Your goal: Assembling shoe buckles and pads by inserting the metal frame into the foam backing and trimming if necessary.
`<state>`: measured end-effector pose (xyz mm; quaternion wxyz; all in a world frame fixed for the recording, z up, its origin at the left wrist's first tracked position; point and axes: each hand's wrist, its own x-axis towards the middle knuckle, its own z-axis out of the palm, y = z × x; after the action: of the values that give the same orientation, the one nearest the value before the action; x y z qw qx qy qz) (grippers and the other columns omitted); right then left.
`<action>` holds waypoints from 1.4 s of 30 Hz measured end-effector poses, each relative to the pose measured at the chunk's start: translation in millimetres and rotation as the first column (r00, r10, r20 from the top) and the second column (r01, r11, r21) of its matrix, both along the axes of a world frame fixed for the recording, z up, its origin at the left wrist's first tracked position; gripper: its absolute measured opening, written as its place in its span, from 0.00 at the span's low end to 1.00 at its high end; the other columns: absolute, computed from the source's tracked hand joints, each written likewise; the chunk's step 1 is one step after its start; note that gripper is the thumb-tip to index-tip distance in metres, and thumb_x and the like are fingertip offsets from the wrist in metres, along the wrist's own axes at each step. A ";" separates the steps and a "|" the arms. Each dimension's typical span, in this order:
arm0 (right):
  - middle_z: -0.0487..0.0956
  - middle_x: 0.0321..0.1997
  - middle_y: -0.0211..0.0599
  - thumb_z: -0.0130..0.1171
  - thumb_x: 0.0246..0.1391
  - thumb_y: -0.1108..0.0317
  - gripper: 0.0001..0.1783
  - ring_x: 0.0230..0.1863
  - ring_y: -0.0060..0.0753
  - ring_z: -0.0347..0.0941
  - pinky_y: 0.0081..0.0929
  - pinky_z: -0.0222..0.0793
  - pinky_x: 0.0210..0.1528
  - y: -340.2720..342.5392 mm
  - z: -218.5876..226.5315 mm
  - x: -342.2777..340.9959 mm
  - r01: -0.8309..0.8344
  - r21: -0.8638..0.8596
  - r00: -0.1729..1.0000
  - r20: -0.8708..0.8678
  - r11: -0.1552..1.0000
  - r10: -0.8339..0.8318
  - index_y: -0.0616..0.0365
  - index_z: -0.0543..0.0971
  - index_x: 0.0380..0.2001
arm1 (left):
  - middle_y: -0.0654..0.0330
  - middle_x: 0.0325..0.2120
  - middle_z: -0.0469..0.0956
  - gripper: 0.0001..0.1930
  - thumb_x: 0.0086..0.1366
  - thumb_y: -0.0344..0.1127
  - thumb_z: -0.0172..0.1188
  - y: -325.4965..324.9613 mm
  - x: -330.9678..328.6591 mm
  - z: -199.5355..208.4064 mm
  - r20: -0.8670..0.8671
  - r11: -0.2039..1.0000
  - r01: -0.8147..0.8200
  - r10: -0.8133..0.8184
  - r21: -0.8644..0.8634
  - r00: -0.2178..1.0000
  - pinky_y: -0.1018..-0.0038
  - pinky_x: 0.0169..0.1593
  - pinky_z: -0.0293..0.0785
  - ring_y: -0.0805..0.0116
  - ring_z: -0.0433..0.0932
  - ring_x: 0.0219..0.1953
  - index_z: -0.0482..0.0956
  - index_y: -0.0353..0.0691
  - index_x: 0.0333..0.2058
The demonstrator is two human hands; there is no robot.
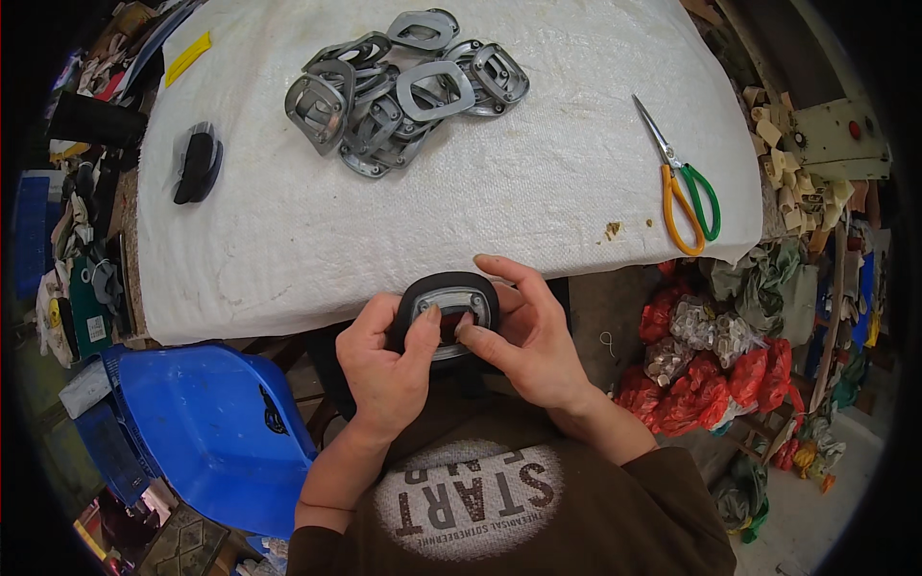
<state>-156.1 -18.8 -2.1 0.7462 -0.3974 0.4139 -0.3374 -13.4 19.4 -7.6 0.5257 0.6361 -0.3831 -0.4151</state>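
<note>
White-covered table (557, 192) — lettered brown shirt (615, 504) — left hand (387, 365), right hand (533, 350): grip clasping grey-black frame (451, 295).

The left hand (384, 357) and right hand (540, 350) support a rounded black-and-grey frame (448, 280) from opposite sides, both thumbs at its central opening. Beyond the hands, a white-covered table (576, 182) carries piled grey frames (382, 117) and, farther right, scissors (670, 157). A blue tub (197, 422) is positioned left of the left hand; red bags (687, 396) are located right of the right hand
</note>
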 end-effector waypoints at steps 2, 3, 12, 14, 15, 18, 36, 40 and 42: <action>0.74 0.42 0.41 0.56 0.49 0.81 0.31 0.43 0.25 0.71 0.24 0.67 0.48 2.7 -2.9 -3.1 0.018 -0.036 0.999 0.029 0.999 -0.017 0.62 0.58 0.55 | 0.69 0.17 0.71 0.08 0.57 0.29 0.59 0.0 0.0 0.8 0.002 1.000 -0.010 0.010 -0.004 1.000 0.85 0.23 0.60 0.85 0.63 0.21 0.73 0.32 0.23; 0.74 0.42 0.41 0.57 0.49 0.81 0.30 0.43 0.25 0.71 0.24 0.68 0.47 3.9 -3.5 -4.4 0.011 -0.068 1.000 0.004 0.998 -0.011 0.61 0.59 0.55 | 0.69 0.17 0.71 0.07 0.58 0.28 0.59 0.7 0.2 1.2 -0.041 1.000 -0.012 0.013 0.017 0.999 0.85 0.24 0.61 0.85 0.64 0.21 0.73 0.32 0.23; 0.74 0.42 0.42 0.56 0.49 0.81 0.28 0.43 0.26 0.72 0.24 0.69 0.46 0.3 -8.8 -13.8 -0.042 -0.048 0.994 0.099 0.998 0.047 0.61 0.60 0.54 | 0.68 0.18 0.71 0.06 0.58 0.28 0.58 -1.9 0.2 5.3 -0.109 0.999 -0.022 0.025 0.035 0.994 0.85 0.24 0.61 0.85 0.65 0.22 0.72 0.33 0.24; 0.74 0.42 0.42 0.56 0.49 0.81 0.29 0.43 0.26 0.72 0.24 0.69 0.45 -1.5 -7.4 -13.3 -0.026 -0.044 0.986 0.161 0.999 0.032 0.61 0.60 0.54 | 0.68 0.18 0.71 0.06 0.58 0.28 0.58 -1.9 -0.9 4.3 -0.084 1.000 -0.018 0.020 0.025 0.996 0.85 0.24 0.61 0.85 0.64 0.22 0.72 0.33 0.24; 0.74 0.42 0.42 0.56 0.48 0.81 0.30 0.43 0.26 0.72 0.24 0.69 0.45 -2.8 -2.9 -9.5 0.012 -0.078 0.995 0.103 0.997 -0.004 0.61 0.60 0.55 | 0.69 0.18 0.70 0.07 0.58 0.28 0.58 -1.4 -1.2 2.2 -0.062 1.000 -0.006 0.008 0.019 0.998 0.85 0.24 0.60 0.86 0.63 0.22 0.72 0.33 0.24; 0.73 0.42 0.40 0.56 0.48 0.82 0.30 0.42 0.24 0.71 0.23 0.69 0.45 -3.1 -0.4 -4.2 -0.002 -0.190 0.998 -0.060 0.982 -0.010 0.62 0.59 0.55 | 0.70 0.17 0.68 0.07 0.57 0.28 0.58 0.6 -3.3 2.9 -0.029 1.000 0.010 -0.010 0.008 1.000 0.85 0.24 0.59 0.86 0.61 0.21 0.71 0.33 0.23; 0.76 0.34 0.40 0.58 0.48 0.79 0.29 0.31 0.23 0.73 0.18 0.70 0.32 2.2 2.3 -7.1 0.118 -0.084 0.993 -0.020 0.989 -0.120 0.63 0.61 0.53 | 0.67 0.18 0.72 0.06 0.59 0.28 0.58 3.0 -10.2 6.3 -0.134 1.000 0.011 -0.009 0.010 0.991 0.86 0.23 0.61 0.86 0.65 0.21 0.72 0.32 0.25; 0.76 0.32 0.41 0.57 0.47 0.80 0.28 0.31 0.24 0.74 0.18 0.70 0.30 -0.3 -0.9 -7.2 0.155 0.039 0.985 0.076 0.987 -0.157 0.64 0.61 0.52 | 0.68 0.19 0.71 0.06 0.59 0.28 0.57 1.8 -12.3 8.1 -0.165 0.999 0.013 -0.008 0.030 0.986 0.86 0.23 0.60 0.86 0.64 0.22 0.72 0.33 0.25; 0.77 0.32 0.41 0.56 0.48 0.81 0.26 0.31 0.24 0.74 0.18 0.70 0.30 -1.4 -4.1 -7.4 0.170 0.027 0.981 0.085 0.985 -0.171 0.64 0.61 0.51 | 0.68 0.18 0.70 0.07 0.59 0.28 0.57 1.8 -14.9 7.8 -0.138 1.000 0.012 -0.008 0.026 0.990 0.86 0.23 0.60 0.86 0.63 0.22 0.71 0.32 0.25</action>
<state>-163.5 -20.2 -6.3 0.7359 -0.3380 0.4167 -0.4131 -28.3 21.2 0.2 0.5403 0.6109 -0.3435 -0.4657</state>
